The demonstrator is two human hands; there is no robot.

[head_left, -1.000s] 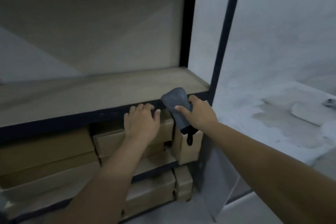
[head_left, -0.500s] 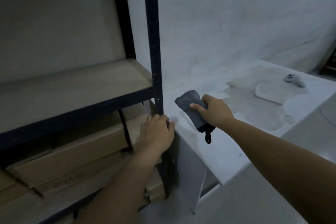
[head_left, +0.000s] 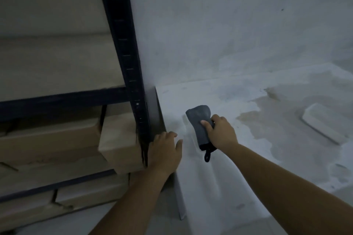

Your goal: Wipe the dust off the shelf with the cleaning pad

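Observation:
The dark grey cleaning pad [head_left: 199,123], with a black loop at its near end, is gripped by my right hand [head_left: 221,133] just above the left end of a white table [head_left: 219,181]. The pad is to the right of the shelf, apart from it. The shelf board [head_left: 57,63] is pale wood in a dark blue metal frame, at the left. My left hand [head_left: 164,151] rests with fingers spread against the table's left edge, beside the frame's front upright post [head_left: 124,47].
Cardboard boxes [head_left: 118,143] fill the lower shelf levels, one sticking out past the post. The white table has a large brownish stain [head_left: 271,120] and a flat white block [head_left: 323,126] at the right. A pale wall rises behind.
The view has swung right, away from the shelf. My right hand has carried the pad from the shelf's front edge over to the white table. My left hand moved from the shelf edge to the table's left edge.

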